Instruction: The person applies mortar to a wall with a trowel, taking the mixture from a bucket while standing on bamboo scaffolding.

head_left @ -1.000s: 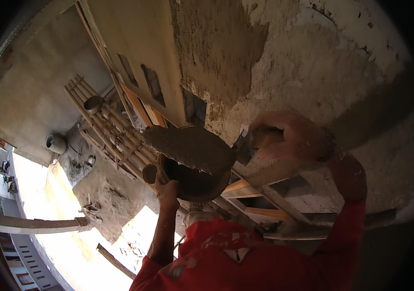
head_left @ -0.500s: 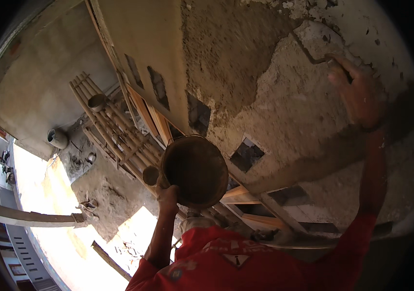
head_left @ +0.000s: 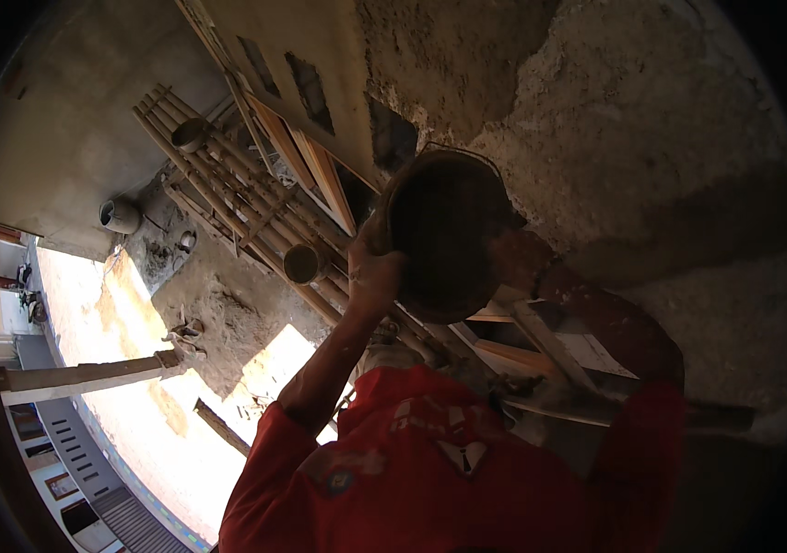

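Note:
A dark, round mortar bucket [head_left: 449, 230] with a thin wire handle is tilted in front of my chest, its mouth facing me. My left hand [head_left: 377, 272] is closed on its left rim. My right hand [head_left: 518, 263] reaches into the bucket's right side, its fingers curled and in deep shadow. The trowel it held a moment earlier is hidden in the dark of the bucket, as are the contents. To the right stands the wall, with wet, darker plaster [head_left: 453, 69] beside a paler rough patch [head_left: 605, 111].
A bamboo pole platform [head_left: 237, 198] stands below on the left, with one small bucket [head_left: 190, 135] on it and another bucket [head_left: 302, 264] nearer me. A pail [head_left: 120, 216] sits on the ground by the far wall. Wooden window frames [head_left: 297, 157] line the wall.
My right hand has come down from the wall, where it held a trowel, into the bucket. My left hand has brought the bucket up and to the right.

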Action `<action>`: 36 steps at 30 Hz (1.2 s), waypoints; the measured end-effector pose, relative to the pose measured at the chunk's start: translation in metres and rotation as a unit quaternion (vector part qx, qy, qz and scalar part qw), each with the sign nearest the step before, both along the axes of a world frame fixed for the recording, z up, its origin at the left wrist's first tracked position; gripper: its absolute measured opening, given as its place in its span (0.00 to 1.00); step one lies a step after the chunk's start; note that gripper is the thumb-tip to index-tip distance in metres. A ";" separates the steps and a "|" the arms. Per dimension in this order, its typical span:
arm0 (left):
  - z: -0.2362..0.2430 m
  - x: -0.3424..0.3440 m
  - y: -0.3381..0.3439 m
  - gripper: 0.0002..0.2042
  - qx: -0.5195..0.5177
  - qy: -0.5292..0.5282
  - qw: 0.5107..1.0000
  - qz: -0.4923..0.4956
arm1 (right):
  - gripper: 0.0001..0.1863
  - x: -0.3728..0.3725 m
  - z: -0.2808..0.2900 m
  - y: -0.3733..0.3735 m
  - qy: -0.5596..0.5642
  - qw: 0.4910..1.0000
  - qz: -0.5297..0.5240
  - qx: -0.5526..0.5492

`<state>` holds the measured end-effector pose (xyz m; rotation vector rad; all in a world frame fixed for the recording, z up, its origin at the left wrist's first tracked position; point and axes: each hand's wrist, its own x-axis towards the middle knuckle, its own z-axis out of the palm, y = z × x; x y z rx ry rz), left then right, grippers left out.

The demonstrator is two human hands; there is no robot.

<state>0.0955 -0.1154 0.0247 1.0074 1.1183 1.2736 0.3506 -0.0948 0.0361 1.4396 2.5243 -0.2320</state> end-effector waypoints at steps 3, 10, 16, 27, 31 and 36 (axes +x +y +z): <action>0.006 0.004 0.003 0.31 -0.036 0.040 0.999 0.003 | 0.11 0.009 -0.014 -0.007 0.109 0.991 0.044 -0.063; -0.001 -0.003 0.001 0.32 -0.100 -0.063 0.992 0.041 | 0.11 0.028 -0.024 -0.015 0.119 0.966 0.206 0.099; -0.011 -0.011 0.012 0.33 -0.081 -0.104 0.989 0.068 | 0.14 0.011 0.100 0.008 0.217 0.974 -0.059 -0.004; -0.001 -0.050 -0.006 0.30 -0.102 -0.048 0.976 0.186 | 0.24 -0.027 0.300 0.038 0.288 0.953 0.083 0.046; -0.007 -0.058 -0.012 0.25 -0.052 -0.078 0.976 0.198 | 0.23 -0.021 0.324 0.065 0.389 0.920 0.019 -0.035; -0.015 -0.051 -0.029 0.26 -0.091 -0.063 0.975 0.193 | 0.24 0.064 0.360 0.107 0.287 0.859 -0.139 0.401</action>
